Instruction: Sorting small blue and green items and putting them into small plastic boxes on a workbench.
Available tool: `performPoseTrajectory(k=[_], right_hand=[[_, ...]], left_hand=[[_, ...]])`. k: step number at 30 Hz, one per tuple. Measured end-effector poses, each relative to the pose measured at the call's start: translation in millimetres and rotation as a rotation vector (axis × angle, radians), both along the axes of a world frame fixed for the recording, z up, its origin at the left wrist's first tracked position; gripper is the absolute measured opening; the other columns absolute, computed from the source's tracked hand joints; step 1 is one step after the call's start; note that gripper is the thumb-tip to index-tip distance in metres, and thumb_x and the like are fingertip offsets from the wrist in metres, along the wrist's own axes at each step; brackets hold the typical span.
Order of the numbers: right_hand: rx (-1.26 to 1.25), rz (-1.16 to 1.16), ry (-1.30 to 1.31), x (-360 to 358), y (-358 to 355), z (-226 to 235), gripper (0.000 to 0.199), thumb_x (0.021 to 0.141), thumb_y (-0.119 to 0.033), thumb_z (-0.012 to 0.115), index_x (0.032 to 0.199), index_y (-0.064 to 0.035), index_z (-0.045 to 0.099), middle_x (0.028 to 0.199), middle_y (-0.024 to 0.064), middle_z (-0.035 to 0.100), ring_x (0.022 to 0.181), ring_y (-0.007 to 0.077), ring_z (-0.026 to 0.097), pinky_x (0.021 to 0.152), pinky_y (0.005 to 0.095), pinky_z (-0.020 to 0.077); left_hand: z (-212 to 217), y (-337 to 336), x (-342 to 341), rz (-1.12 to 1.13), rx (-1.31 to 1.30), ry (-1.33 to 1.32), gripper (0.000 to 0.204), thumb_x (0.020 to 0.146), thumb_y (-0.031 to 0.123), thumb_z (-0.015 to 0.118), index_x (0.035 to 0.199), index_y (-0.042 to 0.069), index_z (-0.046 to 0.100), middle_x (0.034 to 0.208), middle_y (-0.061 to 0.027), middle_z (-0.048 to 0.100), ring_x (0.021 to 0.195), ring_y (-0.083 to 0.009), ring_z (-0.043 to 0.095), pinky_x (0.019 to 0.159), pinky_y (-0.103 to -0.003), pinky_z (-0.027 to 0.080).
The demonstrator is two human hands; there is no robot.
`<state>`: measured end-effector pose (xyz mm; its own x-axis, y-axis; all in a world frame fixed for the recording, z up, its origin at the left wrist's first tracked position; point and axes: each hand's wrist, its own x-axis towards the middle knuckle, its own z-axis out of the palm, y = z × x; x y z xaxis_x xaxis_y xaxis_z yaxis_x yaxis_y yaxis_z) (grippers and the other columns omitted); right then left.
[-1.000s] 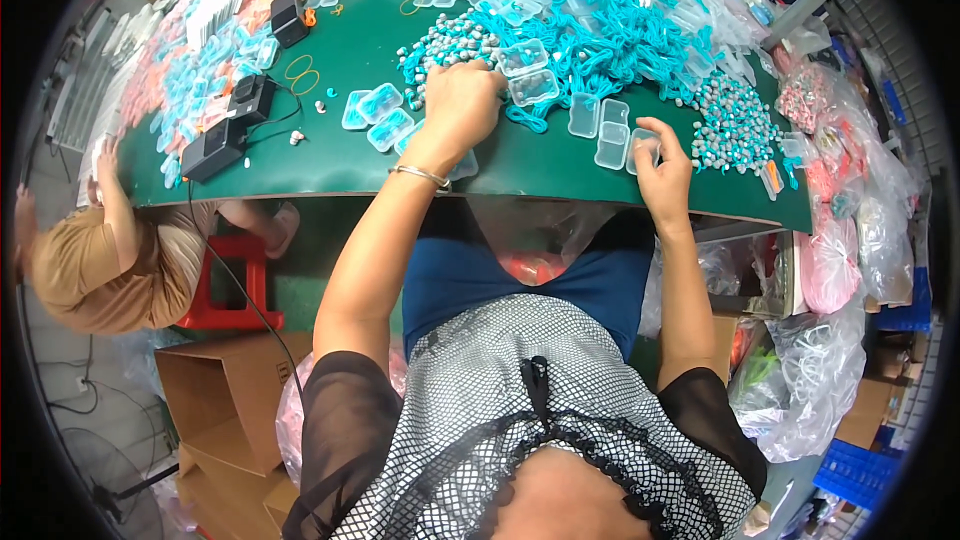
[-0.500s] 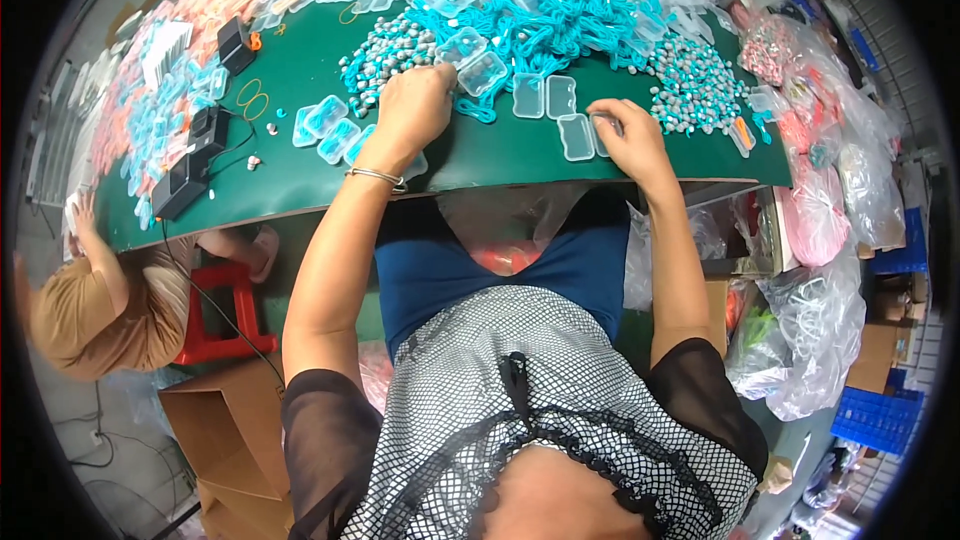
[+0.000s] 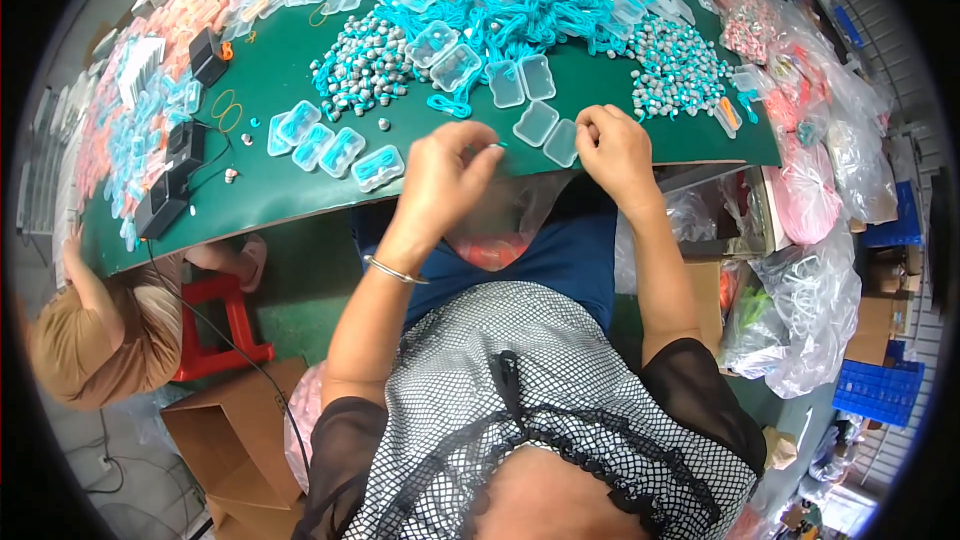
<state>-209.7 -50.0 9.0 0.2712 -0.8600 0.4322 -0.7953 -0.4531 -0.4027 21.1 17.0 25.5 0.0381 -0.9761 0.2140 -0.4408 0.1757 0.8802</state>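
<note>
My left hand (image 3: 450, 180) is over the table's near edge, thumb and fingers pinched on a small teal piece (image 3: 502, 144) whose tip just shows. To its right, my right hand (image 3: 617, 152) has its fingers closed at the right half of an open clear plastic case (image 3: 537, 124), which lies tilted. Beyond that rests another open clear case (image 3: 506, 85). Farther left, one more open clear case (image 3: 455, 69) lies beside a pile of small grey-and-teal pieces (image 3: 362, 65). Left of my left hand, several closed cases hold teal contents, the nearest being a filled case (image 3: 378, 169).
Teal cords (image 3: 535, 5) are heaped at the back middle. A second pile of grey-and-teal pieces (image 3: 680, 70) lies at the right. Black boxes (image 3: 183, 148) with a cable stand at the left. Another person (image 3: 105, 325) is by the table's left end, near a red stool (image 3: 222, 325).
My left hand has come back from the far cases toward the near edge, now with a small teal piece. The case at my right hand has turned and tilted. The view has shifted slightly.
</note>
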Motion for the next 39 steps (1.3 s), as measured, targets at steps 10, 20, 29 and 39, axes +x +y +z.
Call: performPoseTrajectory(k=[10,20,29,39], right_hand=[[0.022,-0.069,0.055,18,17,5,0.014,0.073,-0.014,0.067,0.067,-0.0065,0.058,0.068,0.0099,0.061,0.065,0.0330,0.063,0.059,0.0469,0.0501],[0.009,-0.147,-0.197,-24,-4,16,0.012,0.085,-0.015,0.072,0.081,-0.0042,0.067,0.069,0.0076,0.064,0.059,0.0228,0.060,0.055,0.0346,0.0462],[-0.205,-0.233,0.221,-64,-26,-8,0.012,0.081,-0.012,0.071,0.093,-0.0108,0.070,0.087,0.0083,0.067,0.086,0.0284,0.064,0.075,0.0427,0.0472],[-0.011,0.451,0.029,16,17,30,0.011,0.077,-0.001,0.068,0.088,-0.0042,0.065,0.086,0.0078,0.064,0.084,0.0259,0.063,0.075,0.0375,0.0478]], left_hand=[[-21,-15,-29,0.099,-0.132,-0.047,0.014,0.085,0.007,0.072,0.096,-0.001,0.071,0.079,-0.0084,0.068,0.060,-0.0124,0.057,0.058,-0.028,0.048],[-23,-5,-30,0.068,-0.097,0.021,0.012,0.082,0.011,0.071,0.091,0.004,0.070,0.084,-0.0110,0.068,0.070,-0.0282,0.065,0.066,-0.040,0.052],[-29,-9,-41,0.091,-0.195,-0.148,0.008,0.079,0.014,0.073,0.086,0.010,0.072,0.089,-0.0053,0.064,0.086,-0.0269,0.061,0.074,-0.041,0.044],[-28,-3,-37,0.114,-0.266,-0.273,0.011,0.078,0.013,0.075,0.088,0.010,0.072,0.087,-0.0060,0.062,0.085,-0.0275,0.061,0.073,-0.041,0.044]])
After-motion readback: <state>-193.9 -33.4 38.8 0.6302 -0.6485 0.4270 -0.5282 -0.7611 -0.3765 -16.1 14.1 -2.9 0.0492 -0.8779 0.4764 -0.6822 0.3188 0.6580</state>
